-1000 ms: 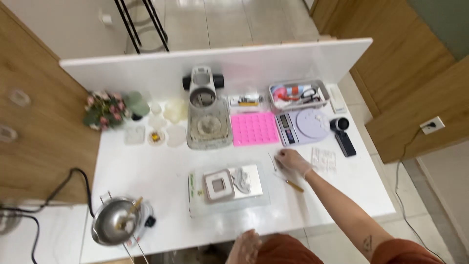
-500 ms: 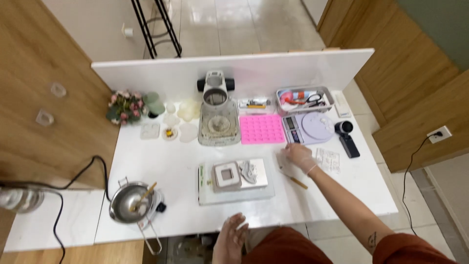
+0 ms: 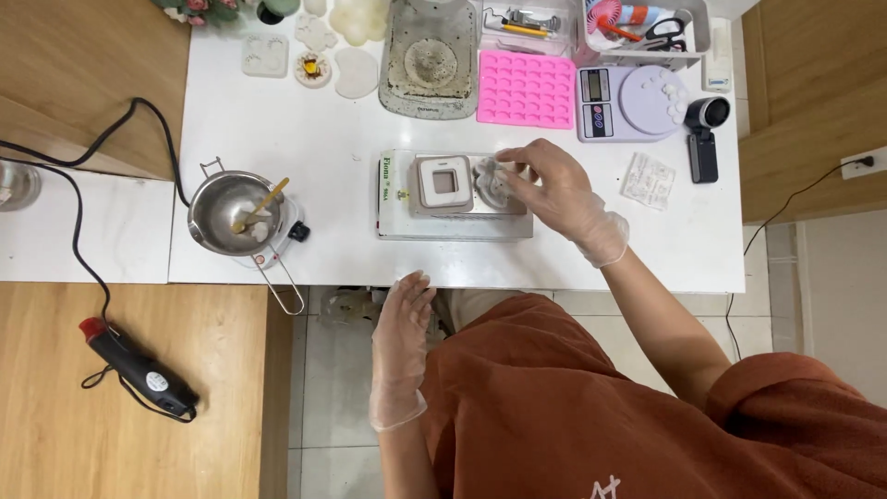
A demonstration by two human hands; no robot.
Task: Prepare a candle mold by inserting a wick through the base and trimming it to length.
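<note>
My right hand (image 3: pixel 554 196), in a clear glove, reaches onto a flat white box (image 3: pixel 453 226) on the white table (image 3: pixel 351 139) and pinches a small whitish shaped piece (image 3: pixel 492 182) that lies on it. A square white mould (image 3: pixel 444 183) sits on the box just left of that piece. My left hand (image 3: pixel 403 337), gloved too, hangs below the table's front edge with fingers apart and holds nothing.
A steel pot (image 3: pixel 231 214) with a wooden stick stands on a small burner at the left. Behind the box are a grey tray (image 3: pixel 431 57), a pink mould (image 3: pixel 527 90), a scale (image 3: pixel 633 102) and a black device (image 3: pixel 704 139). A heat gun (image 3: pixel 139 371) lies on the floor.
The view has come much closer. My right hand moved left from the table surface beside the box onto the box and took hold of the whitish piece. My left hand stays below the edge.
</note>
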